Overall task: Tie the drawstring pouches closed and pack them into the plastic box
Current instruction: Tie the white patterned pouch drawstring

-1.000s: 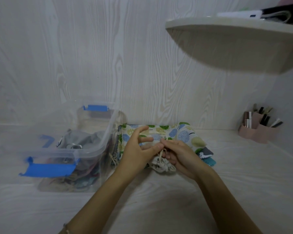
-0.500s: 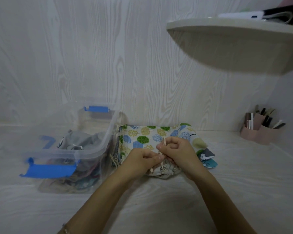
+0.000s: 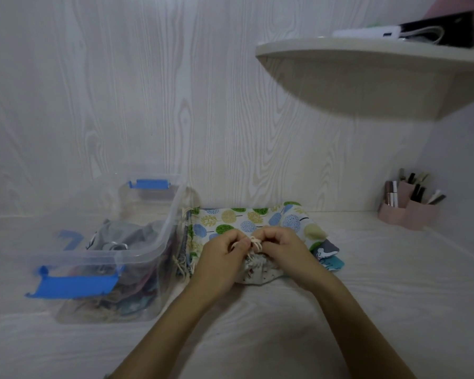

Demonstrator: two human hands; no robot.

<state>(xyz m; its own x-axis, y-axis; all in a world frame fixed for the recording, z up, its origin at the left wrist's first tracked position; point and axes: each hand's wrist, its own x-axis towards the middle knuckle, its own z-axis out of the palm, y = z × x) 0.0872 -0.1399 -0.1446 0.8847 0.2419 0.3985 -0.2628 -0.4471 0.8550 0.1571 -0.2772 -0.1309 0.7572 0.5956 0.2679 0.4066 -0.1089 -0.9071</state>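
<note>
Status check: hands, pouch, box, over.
Left hand and right hand both pinching the drawstring. Pouch on the table, knot forming. Plastic box open, path clear.

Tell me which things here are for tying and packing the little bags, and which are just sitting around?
For the job:
- small pale pouch and its cord, pinched by the left hand and right hand
- tree-print pouches stacked behind
- clear plastic box, some pouches inside

Just sitting around:
- pink pen holder
- shelf with things on top

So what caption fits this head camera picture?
Both hands tie a pouch cord beside the plastic box.
</note>
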